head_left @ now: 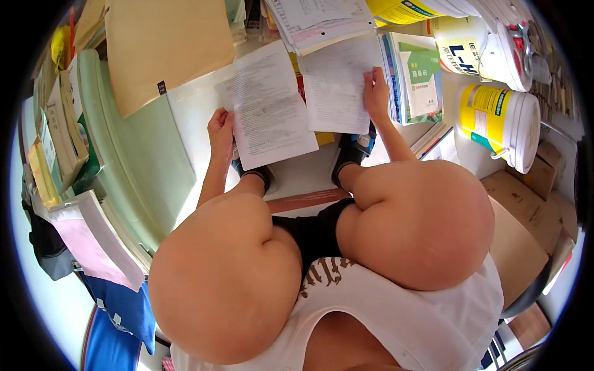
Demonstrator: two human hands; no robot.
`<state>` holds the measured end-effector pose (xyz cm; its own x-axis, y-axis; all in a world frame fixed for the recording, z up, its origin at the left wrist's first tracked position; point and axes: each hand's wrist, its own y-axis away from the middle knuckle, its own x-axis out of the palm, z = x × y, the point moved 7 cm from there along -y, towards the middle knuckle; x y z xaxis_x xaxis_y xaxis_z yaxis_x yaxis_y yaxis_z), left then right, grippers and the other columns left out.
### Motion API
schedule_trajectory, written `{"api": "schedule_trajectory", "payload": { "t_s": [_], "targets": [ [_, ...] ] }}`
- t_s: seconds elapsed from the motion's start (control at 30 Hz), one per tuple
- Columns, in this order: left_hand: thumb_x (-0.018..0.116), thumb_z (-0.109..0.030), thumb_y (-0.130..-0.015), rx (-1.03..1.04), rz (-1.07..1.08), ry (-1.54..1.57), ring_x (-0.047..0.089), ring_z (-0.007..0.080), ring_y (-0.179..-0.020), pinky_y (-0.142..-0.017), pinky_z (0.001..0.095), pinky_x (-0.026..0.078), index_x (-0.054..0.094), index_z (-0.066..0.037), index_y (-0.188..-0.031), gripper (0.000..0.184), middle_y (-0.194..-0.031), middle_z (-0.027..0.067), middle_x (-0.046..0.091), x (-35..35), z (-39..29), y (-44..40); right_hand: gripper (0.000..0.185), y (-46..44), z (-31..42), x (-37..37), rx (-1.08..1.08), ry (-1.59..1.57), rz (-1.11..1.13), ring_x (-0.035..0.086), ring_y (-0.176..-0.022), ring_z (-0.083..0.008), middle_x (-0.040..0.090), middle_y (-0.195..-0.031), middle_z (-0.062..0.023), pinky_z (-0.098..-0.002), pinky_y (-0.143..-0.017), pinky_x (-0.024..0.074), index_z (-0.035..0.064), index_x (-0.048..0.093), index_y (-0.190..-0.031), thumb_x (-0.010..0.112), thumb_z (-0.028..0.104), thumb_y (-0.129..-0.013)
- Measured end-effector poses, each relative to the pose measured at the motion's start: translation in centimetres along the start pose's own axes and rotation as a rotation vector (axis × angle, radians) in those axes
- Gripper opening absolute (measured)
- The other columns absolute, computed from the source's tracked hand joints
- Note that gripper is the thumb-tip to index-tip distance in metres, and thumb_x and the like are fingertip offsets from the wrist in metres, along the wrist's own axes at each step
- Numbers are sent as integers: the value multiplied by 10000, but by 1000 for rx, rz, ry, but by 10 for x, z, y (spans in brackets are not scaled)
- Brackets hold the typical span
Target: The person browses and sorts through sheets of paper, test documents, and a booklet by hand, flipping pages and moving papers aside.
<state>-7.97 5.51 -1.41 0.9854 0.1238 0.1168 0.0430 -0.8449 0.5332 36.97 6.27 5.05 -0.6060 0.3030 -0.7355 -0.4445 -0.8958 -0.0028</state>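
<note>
My left hand (221, 127) is closed at the left edge of a printed sheet of paper (270, 108), the thumb and fingers pinching its border. The sheet hangs tilted in front of my knees, above my feet. On the other side, my right hand (376, 96) grips the right edge of a second printed paper (337, 102), which looks like more than one layer. The left sheet overlaps the inner edge of the right one. Text on both is too small to read.
A stack of papers (322, 25) lies beyond the sheets. Books (417, 77) stand right, beside white-and-yellow buckets (498, 120) and cardboard boxes (520, 210). To the left are a large brown envelope (167, 55), a pale green box-like surface (117, 136) and piled books (65, 133).
</note>
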Motion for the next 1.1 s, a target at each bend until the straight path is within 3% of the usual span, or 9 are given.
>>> {"api": "schedule_trajectory", "payload": {
  "t_s": [0.23, 0.33, 0.37, 0.43, 0.47, 0.67, 0.8, 0.87, 1.1],
  "targets": [
    [594, -80, -1019, 99, -82, -102, 607, 93, -887, -798, 243, 484, 625, 50, -1203, 227, -1014, 51, 691, -14, 2, -4, 246, -14, -8, 2, -67, 56, 16, 704, -908, -440, 716, -972, -236, -481, -766, 535, 35, 560, -1198, 573, 230, -1049],
    [588, -82, -1025, 107, -131, -107, 619, 110, -930, -842, 249, 494, 621, 51, -1217, 236, -1051, 64, 697, -19, 2, 0, 307, -14, -21, 1, 41, 7, 50, 694, -1019, -242, 729, -1105, -95, -362, -917, 550, 27, 640, -1245, 674, 154, -967],
    [586, -86, -1031, 85, -131, -74, 622, 115, -955, -860, 251, 496, 622, 45, -1227, 239, -1075, 65, 698, -18, 2, 0, 307, -16, -22, 1, 38, 9, 48, 694, -1019, -242, 729, -1105, -95, -362, -917, 550, 27, 640, -1245, 674, 154, -967],
    [590, -89, -1029, 98, -118, -77, 619, 113, -938, -849, 249, 496, 622, 46, -1228, 242, -1062, 60, 697, -13, -5, 2, 232, -14, -21, -1, -65, -26, -8, 704, -919, -441, 708, -973, -243, -491, -758, 536, 53, 560, -1201, 580, 225, -1046],
    [595, -92, -1028, 111, -106, -82, 617, 112, -922, -837, 246, 495, 622, 47, -1228, 245, -1049, 56, 695, -11, -7, 4, 232, -10, -23, 3, -62, -24, -7, 704, -919, -441, 708, -973, -243, -491, -758, 536, 53, 560, -1201, 580, 225, -1046],
    [615, -106, -1017, 119, -55, -267, 629, 118, -881, -809, 255, 505, 625, 50, -1194, 237, -996, 61, 700, 12, 5, -6, 216, 23, 6, 72, -58, -162, 156, 713, -894, -368, 721, -982, -204, -422, -757, 544, 39, 554, -1181, 600, 198, -1043],
    [631, -107, -997, 154, -7, -355, 670, 168, -843, -787, 302, 531, 631, 31, -1165, 217, -962, 98, 718, 36, 9, -7, 189, 30, -8, 120, 117, -322, 333, 712, -852, -249, 740, -983, -180, -370, -729, 541, 36, 565, -1153, 590, 192, -1050],
    [634, -101, -982, 256, -15, -626, 691, 217, -812, -771, 346, 544, 631, 12, -1158, 209, -933, 123, 722, 45, 5, -8, 180, 33, -8, 136, 88, -315, 450, 687, -791, -168, 749, -978, -148, -325, -695, 527, 23, 570, -1153, 579, 172, -1051],
    [633, -87, -986, 276, 65, -806, 686, 175, -823, -775, 328, 540, 620, 14, -1177, 216, -953, 107, 733, 63, -5, -15, 255, 29, -18, 151, 159, -466, 625, 669, -789, -222, 725, -945, -166, -372, -744, 531, -2, 607, -1202, 541, 198, -1057]
  ]
}}
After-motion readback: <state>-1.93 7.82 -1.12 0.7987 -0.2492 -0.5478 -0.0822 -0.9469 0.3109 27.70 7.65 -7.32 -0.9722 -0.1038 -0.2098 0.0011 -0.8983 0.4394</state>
